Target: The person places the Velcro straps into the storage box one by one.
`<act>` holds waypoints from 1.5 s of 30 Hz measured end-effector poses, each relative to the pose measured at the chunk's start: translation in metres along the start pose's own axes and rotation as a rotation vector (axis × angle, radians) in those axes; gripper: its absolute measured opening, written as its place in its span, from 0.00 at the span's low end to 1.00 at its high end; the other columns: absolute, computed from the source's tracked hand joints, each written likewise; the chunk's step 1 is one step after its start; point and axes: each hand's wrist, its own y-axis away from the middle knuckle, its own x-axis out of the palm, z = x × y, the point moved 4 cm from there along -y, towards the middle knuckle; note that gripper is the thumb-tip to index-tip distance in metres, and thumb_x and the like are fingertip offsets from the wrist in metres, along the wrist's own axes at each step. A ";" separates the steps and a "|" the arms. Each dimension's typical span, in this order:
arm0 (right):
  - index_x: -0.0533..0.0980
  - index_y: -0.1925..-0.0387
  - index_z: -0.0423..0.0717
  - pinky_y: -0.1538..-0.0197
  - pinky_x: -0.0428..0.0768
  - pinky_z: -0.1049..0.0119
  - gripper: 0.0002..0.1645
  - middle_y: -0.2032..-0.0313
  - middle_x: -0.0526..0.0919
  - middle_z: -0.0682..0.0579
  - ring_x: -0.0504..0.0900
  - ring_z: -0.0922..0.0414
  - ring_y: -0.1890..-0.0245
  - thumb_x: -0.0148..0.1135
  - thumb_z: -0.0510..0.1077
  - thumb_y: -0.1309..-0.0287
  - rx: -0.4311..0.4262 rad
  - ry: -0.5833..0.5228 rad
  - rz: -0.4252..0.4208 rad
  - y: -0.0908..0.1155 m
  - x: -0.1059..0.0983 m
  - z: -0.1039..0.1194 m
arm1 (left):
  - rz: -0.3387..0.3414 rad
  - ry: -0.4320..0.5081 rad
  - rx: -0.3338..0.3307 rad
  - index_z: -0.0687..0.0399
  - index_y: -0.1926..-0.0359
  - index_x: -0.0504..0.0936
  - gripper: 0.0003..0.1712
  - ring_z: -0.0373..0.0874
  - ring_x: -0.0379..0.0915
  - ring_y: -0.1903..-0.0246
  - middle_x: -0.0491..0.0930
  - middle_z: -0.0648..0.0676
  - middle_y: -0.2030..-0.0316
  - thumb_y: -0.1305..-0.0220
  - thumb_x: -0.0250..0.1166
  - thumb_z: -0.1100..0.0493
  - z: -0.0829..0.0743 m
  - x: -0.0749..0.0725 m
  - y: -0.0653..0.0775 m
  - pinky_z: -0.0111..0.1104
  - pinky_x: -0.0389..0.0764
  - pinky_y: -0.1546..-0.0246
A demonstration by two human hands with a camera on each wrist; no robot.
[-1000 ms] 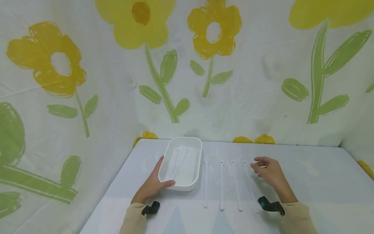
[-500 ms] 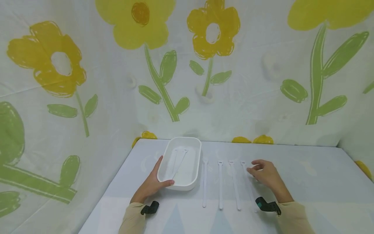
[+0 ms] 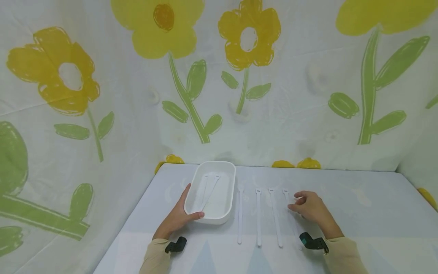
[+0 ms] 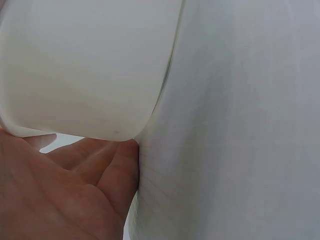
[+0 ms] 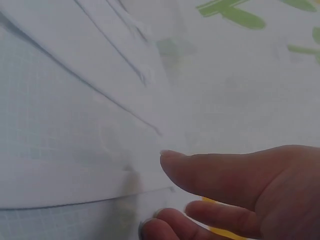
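Observation:
My left hand (image 3: 179, 216) grips the white tray (image 3: 224, 219) by its left front corner, thumb over the near rim and fingers along the outer wall. In the left wrist view, fingers (image 4: 120, 175) lie against the tray's wall. Two thin white strips with small heads (image 3: 213, 188) lie inside it. To its right, several white slotted-head strips like cable ties (image 3: 259, 217) lie side by side. My right hand (image 3: 313, 207) hovers beside the rightmost strip (image 3: 286, 193), thumb and loosely bent fingers apart. Nothing shows between thumb (image 5: 210, 172) and fingers in the right wrist view.
A white table (image 3: 369, 213) with faint pale prints bears everything. Its far edge meets a hanging white cloth (image 3: 291, 125) with yellow flowers, which also encloses the left and right sides. A black wrist camera (image 3: 176, 244) sits on each forearm.
My right hand has shifted slightly left and toward me, along the rightmost strip. The left hand stays on the tray, and the strips lie as before.

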 end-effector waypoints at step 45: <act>0.81 0.54 0.29 0.61 0.80 0.55 0.18 0.65 0.85 0.41 0.80 0.50 0.65 0.69 0.37 0.45 0.017 0.087 0.013 0.002 0.006 0.004 | -0.001 -0.009 -0.019 0.36 0.16 0.38 0.73 0.62 0.49 0.21 0.41 0.56 0.16 0.49 0.81 0.46 -0.004 -0.001 0.003 0.66 0.57 0.25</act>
